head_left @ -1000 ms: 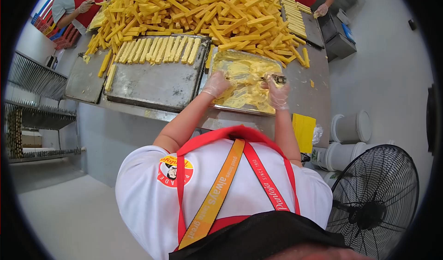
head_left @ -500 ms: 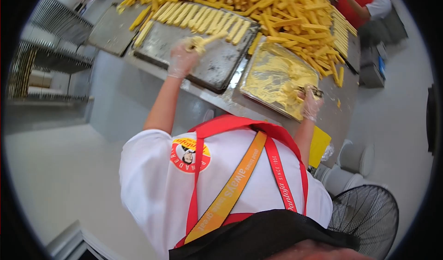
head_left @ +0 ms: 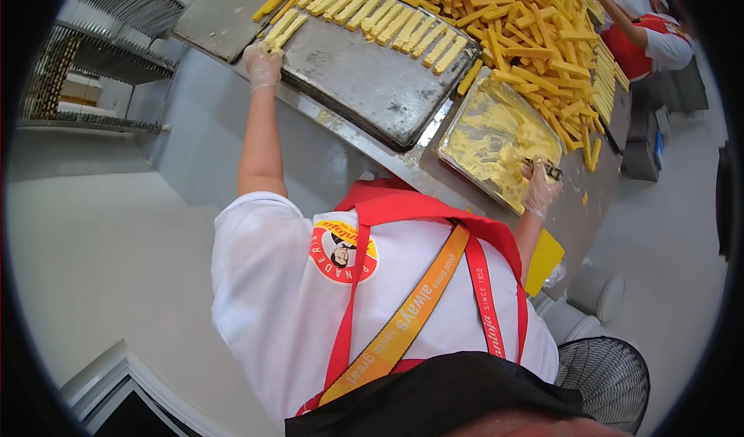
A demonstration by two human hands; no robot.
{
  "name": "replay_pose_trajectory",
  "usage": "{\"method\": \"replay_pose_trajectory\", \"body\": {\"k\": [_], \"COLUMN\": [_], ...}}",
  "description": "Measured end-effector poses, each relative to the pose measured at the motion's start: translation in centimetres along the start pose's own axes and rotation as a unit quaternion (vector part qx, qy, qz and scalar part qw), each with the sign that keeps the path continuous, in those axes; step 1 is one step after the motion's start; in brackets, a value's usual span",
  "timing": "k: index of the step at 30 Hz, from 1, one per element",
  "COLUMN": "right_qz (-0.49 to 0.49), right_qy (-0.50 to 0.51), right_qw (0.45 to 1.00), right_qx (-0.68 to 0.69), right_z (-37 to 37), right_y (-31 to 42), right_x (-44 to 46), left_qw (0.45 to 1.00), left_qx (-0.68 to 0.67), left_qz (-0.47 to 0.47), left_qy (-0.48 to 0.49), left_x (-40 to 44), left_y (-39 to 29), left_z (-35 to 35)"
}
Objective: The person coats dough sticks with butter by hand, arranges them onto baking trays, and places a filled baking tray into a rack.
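My gloved left hand (head_left: 263, 67) is at the left end of a dark baking tray (head_left: 356, 80). Its fingers are closed on the near end of a cream-coated stick (head_left: 282, 34), which lies on the tray beside another coated one. A row of similar coated sticks (head_left: 380, 20) runs along the tray's far edge. Over a shallow pan (head_left: 453, 152) smeared with pale yellow cream (head_left: 500, 131), my gloved right hand (head_left: 540, 190) grips a dark-handled tool (head_left: 545, 167). The working end of that tool cannot be made out.
A big heap of yellow sticks (head_left: 535, 42) covers the table's far side. Another tray (head_left: 225, 22) lies at the left, near wire racks (head_left: 116, 57). A co-worker in a red apron (head_left: 632, 46) is at the far right. A fan (head_left: 604, 379) and white buckets (head_left: 593, 294) stand behind right.
My left hand has moved left with the coated stick, from above the tray's middle to its left end, where the stick now lies. My right hand stays at the cream pan with the tool.
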State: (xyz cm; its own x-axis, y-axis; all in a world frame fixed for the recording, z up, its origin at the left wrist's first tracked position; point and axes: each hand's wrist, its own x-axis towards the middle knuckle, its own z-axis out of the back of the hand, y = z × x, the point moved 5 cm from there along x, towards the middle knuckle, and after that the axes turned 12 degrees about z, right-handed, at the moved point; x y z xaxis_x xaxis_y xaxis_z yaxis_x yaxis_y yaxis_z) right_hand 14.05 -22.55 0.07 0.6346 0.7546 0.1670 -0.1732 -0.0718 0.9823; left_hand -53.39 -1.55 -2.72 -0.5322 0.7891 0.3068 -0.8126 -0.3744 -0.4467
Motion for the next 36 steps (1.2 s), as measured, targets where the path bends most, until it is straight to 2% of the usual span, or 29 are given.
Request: {"method": "replay_pose_trajectory", "body": {"k": [1, 2, 4, 7, 10, 11, 13, 14, 15, 16, 17, 19, 21, 22, 25, 27, 28, 30, 31, 32, 34, 36], "right_qz": [0.008, 0.051, 0.133, -0.018, -0.008, -0.022, -0.048, 0.063, 0.171, 0.271, 0.238, 0.141, 0.010, 0.051, -0.052, 0.127, 0.213, 0.134, 0.091, 0.051, -0.026, 0.089], "right_qy": [0.012, 0.050, 0.119, 0.184, 0.128, 0.073, -0.036, 0.000, 0.036, 0.073, 0.127, 0.202, 0.240, 0.199, -0.005, 0.049, 0.077, 0.164, 0.202, 0.168, 0.101, 0.013], "right_qw": [1.000, 0.997, 0.984, 0.975, 0.991, 0.997, 0.997, 0.986, 0.949, 0.887, 0.918, 0.957, 0.971, 0.978, 0.986, 0.937, 0.890, 0.963, 0.974, 0.981, 0.981, 0.962], "right_qx": [-0.006, -0.010, -0.021, 0.120, 0.030, 0.007, -0.038, -0.152, -0.262, -0.366, -0.290, -0.151, -0.022, -0.037, -0.159, -0.322, -0.397, -0.167, -0.045, -0.085, -0.165, -0.256], "right_z": [0.0, -0.6, -2.8, -5.2, -1.4, 0.3, 3.3, 3.1, 1.7, -0.1, -1.3, -2.4, -2.6, -0.6, 3.1, 1.8, 0.5, -1.3, -1.8, -0.7, 1.4, 3.3], "right_y": [-0.1, 0.5, 2.2, 3.5, -0.3, -1.3, -2.5, -0.9, 1.3, 2.9, 2.3, 1.4, 0.8, -2.3, -1.8, 0.4, 1.3, -1.0, -2.0, -1.1, 2.7, 3.8], "right_x": [0.0, -0.3, -2.3, -4.3, 0.1, 1.6, 3.5, 3.5, 2.9, 1.8, 0.8, -0.2, -0.1, 2.4, 5.3, 4.6, 3.9, 2.5, 1.8, 1.8, 2.4, 2.9], "left_qw": [1.000, 0.999, 0.986, 0.966, 0.973, 0.969, 0.962, 0.955, 0.953, 0.946, 0.925, 0.884, 0.870, 0.869, 0.868, 0.872, 0.878, 0.876, 0.872, 0.875, 0.872, 0.868], "left_qx": [0.019, 0.010, 0.149, 0.220, 0.028, 0.003, -0.031, -0.039, -0.073, -0.107, -0.165, -0.238, -0.200, -0.179, -0.109, -0.047, -0.075, -0.159, -0.200, -0.185, -0.202, -0.246], "left_qz": [-0.002, -0.029, -0.055, -0.071, -0.109, -0.142, -0.213, -0.251, -0.283, -0.307, -0.319, -0.391, -0.430, -0.435, -0.440, -0.433, -0.431, -0.432, -0.430, -0.410, -0.404, -0.402], "left_qy": [0.003, -0.044, -0.042, -0.115, -0.204, -0.204, -0.170, -0.152, -0.081, -0.005, 0.127, 0.096, 0.135, 0.154, 0.203, 0.224, 0.194, 0.147, 0.123, 0.179, 0.188, 0.156], "left_x": [0.4, -0.3, -0.7, -2.0, -8.4, -9.5, -11.2, -11.9, -12.5, -13.2, -14.3, -18.0, -20.3, -21.3, -23.3, -24.0, -23.9, -23.9, -23.8, -23.3, -23.2, -22.9], "left_y": [0.6, 0.1, 0.8, 1.5, -8.1, -10.9, -15.4, -17.5, -20.1, -22.8, -26.4, -32.1, -36.2, -37.9, -41.2, -42.6, -42.7, -42.2, -41.8, -41.6, -39.8, -38.3], "left_z": [-1.3, -0.5, -1.9, -2.9, 5.5, 6.4, 5.3, 4.2, 3.6, 3.0, 3.0, 2.6, -0.5, -2.2, -5.9, -7.5, -9.5, -8.4, -8.1, -9.0, -8.2, -5.8]}}
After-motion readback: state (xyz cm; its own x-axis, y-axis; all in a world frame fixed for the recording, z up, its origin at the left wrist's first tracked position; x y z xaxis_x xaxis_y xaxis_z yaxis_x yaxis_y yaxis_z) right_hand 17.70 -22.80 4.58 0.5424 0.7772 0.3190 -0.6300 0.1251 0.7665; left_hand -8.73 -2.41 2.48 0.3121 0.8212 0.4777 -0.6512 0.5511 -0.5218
